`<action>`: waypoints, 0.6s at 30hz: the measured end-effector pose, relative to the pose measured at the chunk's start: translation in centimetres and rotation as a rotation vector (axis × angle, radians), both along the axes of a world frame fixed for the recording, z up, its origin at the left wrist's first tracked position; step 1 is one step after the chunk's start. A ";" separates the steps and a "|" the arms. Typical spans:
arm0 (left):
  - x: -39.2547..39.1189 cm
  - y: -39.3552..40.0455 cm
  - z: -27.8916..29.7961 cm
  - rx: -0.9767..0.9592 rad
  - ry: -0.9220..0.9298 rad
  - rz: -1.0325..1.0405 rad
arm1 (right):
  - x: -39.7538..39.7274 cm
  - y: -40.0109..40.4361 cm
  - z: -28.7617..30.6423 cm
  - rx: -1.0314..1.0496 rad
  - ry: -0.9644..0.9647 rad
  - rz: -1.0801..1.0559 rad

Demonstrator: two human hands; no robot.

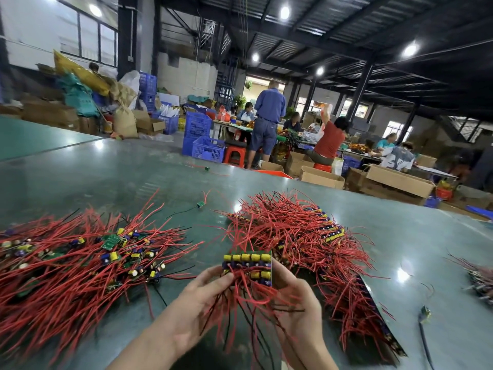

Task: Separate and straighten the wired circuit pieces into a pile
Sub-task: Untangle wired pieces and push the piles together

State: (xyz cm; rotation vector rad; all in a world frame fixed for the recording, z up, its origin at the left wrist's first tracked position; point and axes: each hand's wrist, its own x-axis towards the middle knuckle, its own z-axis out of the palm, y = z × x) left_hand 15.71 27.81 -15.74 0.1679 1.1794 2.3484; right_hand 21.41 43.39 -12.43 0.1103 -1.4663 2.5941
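Note:
Between both hands I hold a panel of joined circuit boards (pixel 248 267) with yellow and purple capacitors, its red and black wires hanging down over my palms. My left hand (pixel 197 308) grips the panel's left edge with thumb and fingers. My right hand (pixel 296 303) grips its right edge. A loose, tangled heap of separated wired boards (pixel 80 260) lies on the table to the left. A second heap of wired boards (pixel 298 231), partly in stacked rows, lies just behind and right of my hands.
The green table (pixel 120 169) stretches away, with two stray single boards (pixel 200 204) (pixel 207 169) lying on it. Another small bundle (pixel 480 281) sits at the right edge, and a black cable with a plug (pixel 424 315) lies near it. People, blue crates and cardboard boxes fill the hall beyond.

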 end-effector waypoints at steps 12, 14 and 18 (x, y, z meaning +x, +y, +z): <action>-0.2 -0.6 1.7 -0.206 0.095 0.029 | 0.2 0.6 0.3 0.361 -0.233 -0.196; -0.7 -0.7 2.0 -0.161 0.019 0.018 | 0.1 0.5 0.3 0.304 -0.231 -0.195; -1.4 -1.4 1.7 0.004 -0.149 -0.068 | 0.0 0.0 0.3 0.108 -0.211 -0.160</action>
